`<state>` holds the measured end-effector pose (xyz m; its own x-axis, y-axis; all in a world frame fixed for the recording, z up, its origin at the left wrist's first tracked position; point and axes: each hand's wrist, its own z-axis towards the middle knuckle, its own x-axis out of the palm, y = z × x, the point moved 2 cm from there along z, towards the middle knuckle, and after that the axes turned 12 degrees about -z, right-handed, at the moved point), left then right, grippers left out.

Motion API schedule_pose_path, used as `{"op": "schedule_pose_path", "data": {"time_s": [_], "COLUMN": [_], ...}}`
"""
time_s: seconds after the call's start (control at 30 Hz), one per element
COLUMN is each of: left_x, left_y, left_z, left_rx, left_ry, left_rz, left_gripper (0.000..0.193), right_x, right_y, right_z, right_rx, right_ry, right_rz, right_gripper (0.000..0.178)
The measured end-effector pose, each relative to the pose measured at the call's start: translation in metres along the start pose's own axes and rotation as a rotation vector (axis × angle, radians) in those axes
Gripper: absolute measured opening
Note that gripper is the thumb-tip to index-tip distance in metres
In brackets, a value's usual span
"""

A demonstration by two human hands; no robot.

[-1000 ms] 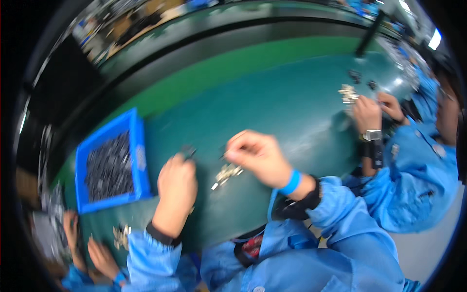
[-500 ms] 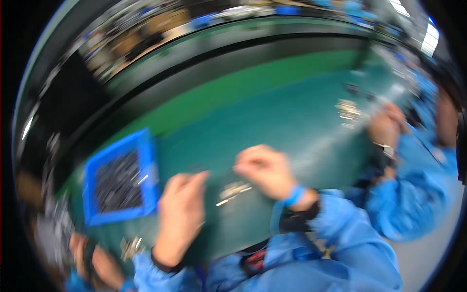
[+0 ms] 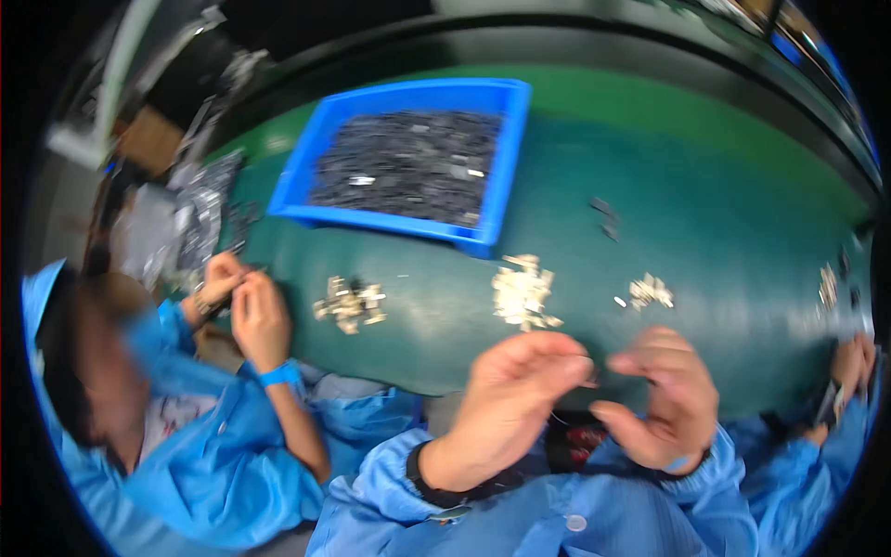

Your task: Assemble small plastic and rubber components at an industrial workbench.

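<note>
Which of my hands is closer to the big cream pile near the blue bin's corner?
Left. Your left hand is just on the near side of the big cream pile; your right hand is farther off, to its right.

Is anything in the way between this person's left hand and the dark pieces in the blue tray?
Yes: ahead of the left hand, a pile of pale pieces lies on the table, and beyond it the near wall of the blue tray stands before the dark pieces.
</note>
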<state>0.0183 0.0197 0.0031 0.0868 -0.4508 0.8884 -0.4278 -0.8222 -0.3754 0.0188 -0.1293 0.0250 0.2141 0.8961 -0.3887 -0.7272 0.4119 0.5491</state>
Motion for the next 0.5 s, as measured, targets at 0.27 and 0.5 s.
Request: {"op": "schedule_pose_path", "data": {"time_s": [0.27,0.5], "left_x": [-0.007,-0.016], "left_y": [0.007,0.013], "left_z": [0.006,-0.005], "left_rx": [-0.004,0.081], "left_ry": [0.061,0.094], "left_rz": [-0.011,0.154], "left_gripper": [0.016,0.029], "right_x": [0.017,0.006], "right_y": [-0.014,-0.016], "right_z": [-0.014,-0.022], "right_rx": [0.043,0.292], "right_ry": [-0.149,0.042], "right_rz": [0.074,0.236], "right_gripper": [0.040,0.038]}}
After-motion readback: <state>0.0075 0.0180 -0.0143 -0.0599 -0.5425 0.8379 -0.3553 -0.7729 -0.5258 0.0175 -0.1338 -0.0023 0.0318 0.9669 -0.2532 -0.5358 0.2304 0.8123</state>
